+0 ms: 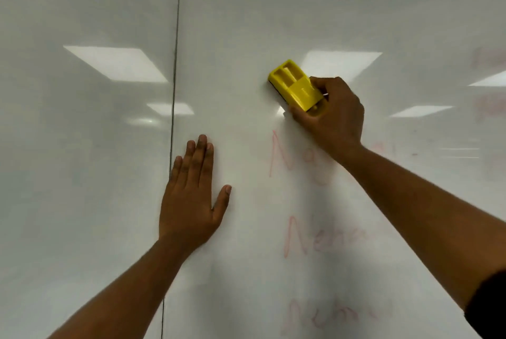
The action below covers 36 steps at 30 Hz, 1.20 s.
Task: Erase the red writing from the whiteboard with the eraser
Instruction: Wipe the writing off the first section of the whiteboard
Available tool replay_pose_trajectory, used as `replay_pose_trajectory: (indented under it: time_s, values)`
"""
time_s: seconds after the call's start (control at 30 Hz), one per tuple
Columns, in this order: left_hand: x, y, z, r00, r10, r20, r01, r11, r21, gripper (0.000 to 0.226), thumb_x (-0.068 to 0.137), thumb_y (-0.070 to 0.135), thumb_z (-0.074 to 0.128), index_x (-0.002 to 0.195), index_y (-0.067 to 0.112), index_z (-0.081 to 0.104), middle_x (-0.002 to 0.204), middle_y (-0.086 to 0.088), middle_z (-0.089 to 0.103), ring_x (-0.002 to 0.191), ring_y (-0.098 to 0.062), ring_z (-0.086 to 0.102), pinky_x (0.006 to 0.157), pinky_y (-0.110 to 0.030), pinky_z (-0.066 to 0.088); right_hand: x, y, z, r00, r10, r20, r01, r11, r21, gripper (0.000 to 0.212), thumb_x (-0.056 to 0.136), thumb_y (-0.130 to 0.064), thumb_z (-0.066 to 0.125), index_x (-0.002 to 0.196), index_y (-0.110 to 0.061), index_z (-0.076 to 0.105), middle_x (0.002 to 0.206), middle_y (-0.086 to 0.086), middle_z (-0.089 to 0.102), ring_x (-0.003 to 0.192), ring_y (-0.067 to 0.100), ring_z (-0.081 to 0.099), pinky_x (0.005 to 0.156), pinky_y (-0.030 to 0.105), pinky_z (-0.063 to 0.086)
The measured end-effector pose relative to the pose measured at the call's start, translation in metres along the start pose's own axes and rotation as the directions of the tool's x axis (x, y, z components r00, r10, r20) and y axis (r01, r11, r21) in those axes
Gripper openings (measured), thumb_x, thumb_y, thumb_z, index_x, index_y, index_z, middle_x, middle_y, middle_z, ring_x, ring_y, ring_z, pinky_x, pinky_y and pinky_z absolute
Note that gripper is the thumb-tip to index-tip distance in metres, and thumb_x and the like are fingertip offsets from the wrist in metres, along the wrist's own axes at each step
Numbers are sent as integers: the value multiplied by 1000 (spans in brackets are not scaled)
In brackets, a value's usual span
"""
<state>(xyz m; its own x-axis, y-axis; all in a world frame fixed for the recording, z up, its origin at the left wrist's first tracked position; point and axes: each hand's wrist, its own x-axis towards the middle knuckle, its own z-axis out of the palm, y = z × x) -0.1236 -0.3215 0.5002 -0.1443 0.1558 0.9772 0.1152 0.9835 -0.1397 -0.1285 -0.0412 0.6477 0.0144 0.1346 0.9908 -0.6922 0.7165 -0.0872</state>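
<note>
Whiteboard [273, 23]: it filled nearly the whole view, glossy and pale, with a dark vertical seam [175, 64] splitting it into 2 panels; bright ceiling-light reflections [115, 63] lay across both panels.

Right arm: it reached up and leftward from the lower right edge, bare along the forearm, with a dark sleeve [490, 308] just showing at the frame's corner.

Left arm: it rose from the bottom left, bare, wrist straight, ending just right of the seam.

Writing [315, 237]: 3 faint, smeared red words stood stacked in the right panel, below the right hand and to the right of the left hand; the top word was partly hidden by the right wrist. Fainter red smudges [490, 78] showed at the far right edge.

Left hand [191, 201]: it lay flat against the board, palm down, 4 fingers straight and close together pointing up, thumb spread to the right; it held nothing.

Right hand [334, 116]: fingers curled round the eraser's lower right end, thumb underneath, knuckles toward the camera.

Eraser [294, 84]: yellow, moulded with recesses on its back, dark pad against the board, tilted up to the left; it sat above the top word, in the right panel, well right of the seam.
</note>
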Motion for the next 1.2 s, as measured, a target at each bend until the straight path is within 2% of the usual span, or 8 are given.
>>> replay_pose_trajectory:
  time_s: [0.2, 0.27, 0.4, 0.6, 0.77, 0.83, 1.0, 1.2]
  values:
    - [-69, 4, 9, 1000, 3, 23, -4, 999, 35, 81, 105, 52, 36, 169, 7, 12, 179, -8, 6, 166, -28, 8, 135, -38, 4, -69, 1, -5, 859, -424, 286, 455, 889, -48, 62, 75, -46, 82, 129, -19, 66, 105, 1, 65, 92, 27, 64, 67, 37, 54]
    - [-71, 5, 10, 1000, 3, 31, -4, 999, 36, 82, 106, 52, 36, 170, 8, 10, 179, -8, 5, 166, -27, 7, 135, -38, 4, -58, 8, -9, 892, -371, 258, 405, 909, -92, 62, 75, -49, 82, 128, -21, 66, 107, -1, 66, 94, 25, 64, 69, 34, 51]
    - [-73, 3, 11, 999, -4, 36, 3, 999, 48, 82, 106, 51, 36, 170, 7, 10, 179, -9, 4, 166, -27, 6, 135, -39, 4, -63, 4, -8, 1000, -17, 19, 18, 998, -54, 61, 71, -46, 85, 125, -23, 66, 110, -3, 69, 99, 21, 66, 76, 32, 49]
    - [-72, 6, 3, 998, 19, 67, -22, 999, 49, 80, 106, 49, 38, 167, 2, 17, 178, -13, 8, 166, -30, 8, 135, -41, 7, -117, 6, -11, 890, -371, 266, 406, 910, -89, 58, 78, -52, 78, 127, -23, 68, 104, -2, 66, 91, 24, 65, 65, 34, 52]
    - [-63, 17, -10, 997, 20, 72, -19, 1000, -25, 78, 105, 45, 41, 167, 2, 22, 178, -12, 12, 166, -27, 7, 135, -40, 4, -65, 15, -21, 994, 105, 10, -103, 992, -78, 63, 70, -59, 76, 124, -30, 63, 110, -6, 71, 99, 21, 68, 75, 30, 48]
    - [-49, 24, -11, 997, 5, 71, -2, 999, -47, 78, 105, 44, 41, 168, 3, 19, 178, -12, 9, 166, -26, 5, 135, -41, 6, -76, 7, -18, 996, 84, -15, -85, 994, -71, 60, 71, -56, 78, 123, -28, 64, 108, -4, 70, 97, 22, 68, 74, 31, 48]
    - [-33, 29, -1, 996, -53, 70, 56, 998, -39, 80, 106, 45, 38, 168, 1, 11, 178, -13, 2, 166, -28, 0, 135, -44, 9, -116, 15, -23, 925, -307, 223, 345, 925, -160, 59, 77, -54, 76, 124, -21, 67, 101, -2, 65, 89, 23, 65, 65, 33, 49]
    - [-37, 25, 9, 999, -30, 30, 31, 999, -24, 81, 106, 47, 37, 169, 4, 8, 179, -11, 1, 166, -26, 0, 135, -40, 4, -95, 45, -39, 977, 164, -138, -178, 979, -99, 63, 75, -51, 78, 128, -19, 64, 112, 1, 68, 97, 25, 67, 75, 38, 52]
